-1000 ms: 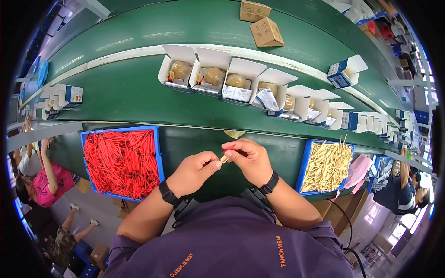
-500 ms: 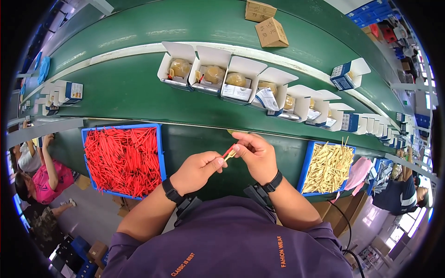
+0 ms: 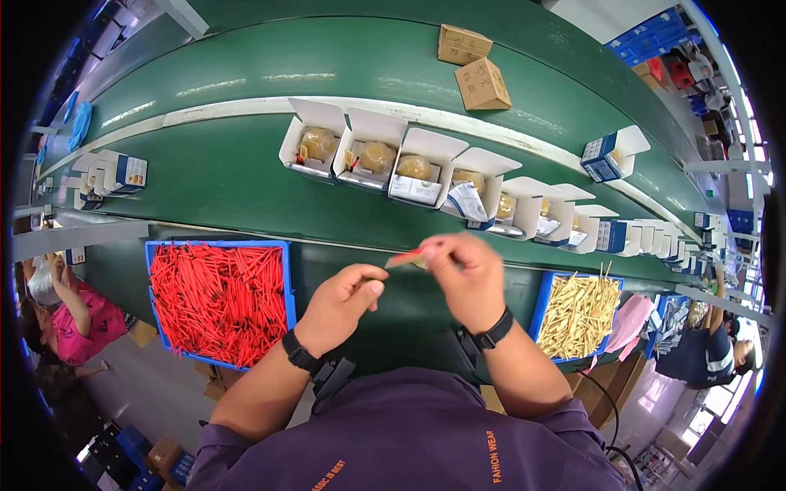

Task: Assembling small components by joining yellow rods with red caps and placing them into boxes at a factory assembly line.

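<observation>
My right hand [image 3: 471, 278] is closed in a pinch, slightly smeared by motion, on a thin red stick-like piece [image 3: 417, 252]. A pale, flat part lies along the red one in the same grip; its exact form is blurred. The free end points left, toward the index fingertip of my left hand [image 3: 340, 307]. That left hand has its fingers loosely curled, thumb and index slightly apart, with nothing visible between them. Left of it stands a blue tray of red sticks with dark ends [image 3: 221, 299]. Beyond my right forearm, another blue tray holds pale yellow sticks [image 3: 580, 315].
A row of open white-and-blue boxes [image 3: 416, 190], with round tan items in several, stands across the green table [image 3: 221, 184]. Two brown cartons [image 3: 483, 84] lie farther back. Pink cloth [image 3: 629, 319] is beside the right tray. Other people [image 3: 86, 323] work at both sides.
My right hand has lifted the red and pale pieces away from my left hand, whose thumb and index have parted from them. The view has shifted slightly.
</observation>
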